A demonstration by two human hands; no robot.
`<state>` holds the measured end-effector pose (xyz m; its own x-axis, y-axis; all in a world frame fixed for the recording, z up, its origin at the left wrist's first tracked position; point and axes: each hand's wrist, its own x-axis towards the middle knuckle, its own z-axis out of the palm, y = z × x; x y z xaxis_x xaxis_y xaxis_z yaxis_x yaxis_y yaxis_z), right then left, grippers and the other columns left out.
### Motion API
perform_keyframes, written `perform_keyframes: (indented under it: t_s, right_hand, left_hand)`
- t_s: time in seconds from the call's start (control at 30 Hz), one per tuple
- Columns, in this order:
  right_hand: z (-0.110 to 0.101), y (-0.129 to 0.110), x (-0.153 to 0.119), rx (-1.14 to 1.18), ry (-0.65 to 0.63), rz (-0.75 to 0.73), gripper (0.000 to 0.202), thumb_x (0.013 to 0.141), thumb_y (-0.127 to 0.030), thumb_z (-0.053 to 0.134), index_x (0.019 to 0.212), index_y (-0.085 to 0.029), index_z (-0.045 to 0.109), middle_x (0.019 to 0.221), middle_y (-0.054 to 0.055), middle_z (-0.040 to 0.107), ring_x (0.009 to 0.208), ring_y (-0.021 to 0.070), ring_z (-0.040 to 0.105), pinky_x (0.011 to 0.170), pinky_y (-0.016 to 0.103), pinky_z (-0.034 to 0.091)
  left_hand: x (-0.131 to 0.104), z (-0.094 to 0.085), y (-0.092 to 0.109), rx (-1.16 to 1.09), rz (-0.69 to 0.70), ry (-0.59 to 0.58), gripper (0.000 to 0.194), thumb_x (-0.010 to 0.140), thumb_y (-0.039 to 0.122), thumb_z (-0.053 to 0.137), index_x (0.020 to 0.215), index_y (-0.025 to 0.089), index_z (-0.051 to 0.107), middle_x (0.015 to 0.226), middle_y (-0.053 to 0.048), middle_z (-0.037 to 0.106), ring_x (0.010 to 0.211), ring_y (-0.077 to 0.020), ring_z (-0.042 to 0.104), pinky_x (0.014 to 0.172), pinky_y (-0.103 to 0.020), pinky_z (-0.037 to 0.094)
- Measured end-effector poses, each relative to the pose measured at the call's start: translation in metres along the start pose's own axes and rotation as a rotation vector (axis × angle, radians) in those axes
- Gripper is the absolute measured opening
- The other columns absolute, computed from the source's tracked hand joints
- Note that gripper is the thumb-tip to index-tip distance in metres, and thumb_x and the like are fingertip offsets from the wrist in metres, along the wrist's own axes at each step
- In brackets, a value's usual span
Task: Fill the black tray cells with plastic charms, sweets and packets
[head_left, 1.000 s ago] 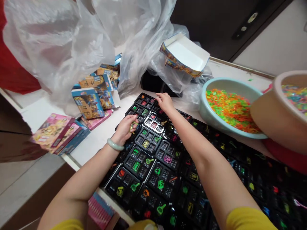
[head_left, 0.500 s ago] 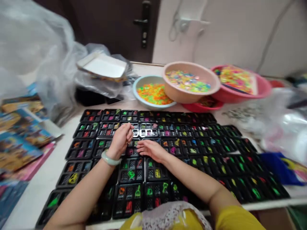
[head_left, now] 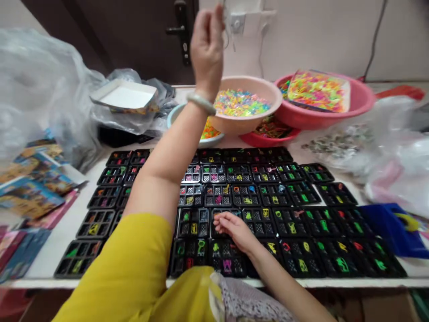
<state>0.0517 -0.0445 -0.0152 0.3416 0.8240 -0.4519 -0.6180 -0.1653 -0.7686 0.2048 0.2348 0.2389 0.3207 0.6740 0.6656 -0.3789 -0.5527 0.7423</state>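
Observation:
Raised high, my left hand point(head_left: 208, 49) is blurred in front of the door and wall, a pale bangle point(head_left: 201, 103) on its wrist; its fingers are too smeared to read. My right hand point(head_left: 229, 226) hovers over the black compartment trays point(head_left: 192, 223) near the middle, fingers curled with the tips close together; whatever they hold, if anything, is too small to make out. Rows of these trays carry small coloured plastic pieces in some compartments. Behind the left forearm is a peach basin point(head_left: 250, 123) of multicoloured pieces.
A light-blue basin point(head_left: 172, 117) of orange and green pieces is partly hidden. Pink point(head_left: 311, 117) and red basins point(head_left: 268, 139) stand right of it. Plastic bags and a white carton point(head_left: 124, 94) are at the left, printed packs point(head_left: 31, 197) below. A blue packet point(head_left: 390, 230) lies right.
My left hand has risen from the trays to well above the basins. My right hand has moved a little right and nearer the body. The view has shifted.

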Motion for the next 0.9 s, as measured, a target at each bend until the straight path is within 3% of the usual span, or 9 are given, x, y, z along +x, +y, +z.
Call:
perform_keyframes:
  t_s: [0.1,0.2,0.33,0.47,0.6,0.63,0.7,0.8,0.9]
  right_hand:
    - [-0.018,-0.002,-0.009,-0.004,0.013,0.002,0.032,0.07,-0.048,0.076,0.087,-0.022,0.071,0.083,0.002,0.068,0.071,0.0121,0.059,0.069,0.028,0.043]
    - [-0.026,-0.003,-0.012,0.018,0.038,-0.002,0.031,0.07,-0.049,0.076,0.086,-0.022,0.071,0.083,0.002,0.068,0.072,0.0123,0.059,0.071,0.029,0.044]
    - [-0.026,-0.002,-0.01,0.043,0.043,0.002,0.031,0.069,-0.048,0.076,0.086,-0.022,0.07,0.082,0.002,0.067,0.072,0.0123,0.059,0.071,0.029,0.045]
    - [-0.024,-0.003,-0.005,0.033,0.038,0.007,0.031,0.069,-0.048,0.077,0.085,-0.022,0.07,0.083,0.002,0.068,0.072,0.0123,0.06,0.07,0.029,0.045]
    - [-0.03,-0.014,0.001,0.008,0.065,-0.03,0.029,0.07,-0.046,0.076,0.086,-0.022,0.07,0.084,0.002,0.068,0.072,0.0122,0.059,0.07,0.029,0.044]
    - [-0.031,-0.017,0.002,0.009,0.073,-0.038,0.029,0.07,-0.046,0.076,0.086,-0.022,0.07,0.084,0.001,0.068,0.072,0.0119,0.059,0.07,0.028,0.044]
    - [-0.033,-0.024,0.004,0.015,0.084,-0.051,0.029,0.069,-0.046,0.076,0.085,-0.022,0.07,0.082,0.001,0.068,0.071,0.0111,0.059,0.069,0.027,0.043]
    - [-0.033,-0.032,0.0,0.024,0.074,-0.074,0.031,0.069,-0.047,0.076,0.083,-0.021,0.069,0.08,0.001,0.068,0.069,0.0111,0.059,0.067,0.027,0.043]
    - [-0.036,-0.036,-0.013,0.029,0.045,-0.11,0.033,0.07,-0.049,0.074,0.084,-0.02,0.068,0.08,0.001,0.068,0.07,0.0114,0.059,0.07,0.028,0.045]
  left_hand:
    - [0.002,0.035,-0.036,0.294,-0.145,-0.289,0.026,0.088,0.016,0.056,0.065,0.02,0.045,0.069,0.002,0.049,0.076,-0.0115,0.058,0.06,-0.022,0.042]
    - [-0.007,0.044,-0.058,0.372,-0.254,-0.582,0.03,0.094,0.02,0.042,0.067,0.011,0.054,0.066,0.002,0.046,0.077,-0.0133,0.064,0.064,-0.021,0.041]
    - [-0.004,0.019,-0.055,0.208,-0.237,-0.445,0.018,0.088,0.017,0.057,0.07,0.015,0.054,0.071,0.0,0.055,0.077,-0.0133,0.058,0.054,-0.018,0.038]
    - [0.0,-0.039,-0.06,0.206,-0.307,-0.218,0.03,0.097,0.015,0.042,0.068,0.017,0.047,0.06,0.003,0.049,0.058,-0.006,0.049,0.053,-0.016,0.03]
    - [-0.043,-0.091,-0.066,0.265,-0.257,-0.134,0.039,0.095,0.008,0.043,0.058,0.019,0.037,0.049,0.007,0.039,0.05,-0.0053,0.037,0.055,-0.021,0.03]
    - [-0.062,-0.095,-0.064,0.273,-0.194,-0.227,0.043,0.094,0.005,0.043,0.054,0.019,0.037,0.05,0.006,0.039,0.054,-0.0055,0.037,0.061,-0.021,0.032]
    - [-0.1,-0.089,-0.058,0.226,-0.216,-0.428,0.038,0.086,0.007,0.058,0.051,0.017,0.047,0.051,0.005,0.045,0.055,-0.0074,0.04,0.062,-0.023,0.033]
    - [-0.145,-0.049,-0.052,0.14,-0.239,-0.878,0.016,0.068,0.012,0.076,0.062,0.017,0.061,0.064,0.001,0.057,0.065,-0.0119,0.05,0.066,-0.024,0.037]
    - [-0.163,0.017,-0.064,0.179,-0.144,-0.962,0.005,0.075,0.016,0.067,0.079,0.017,0.065,0.084,-0.003,0.064,0.083,-0.017,0.057,0.081,-0.028,0.042]
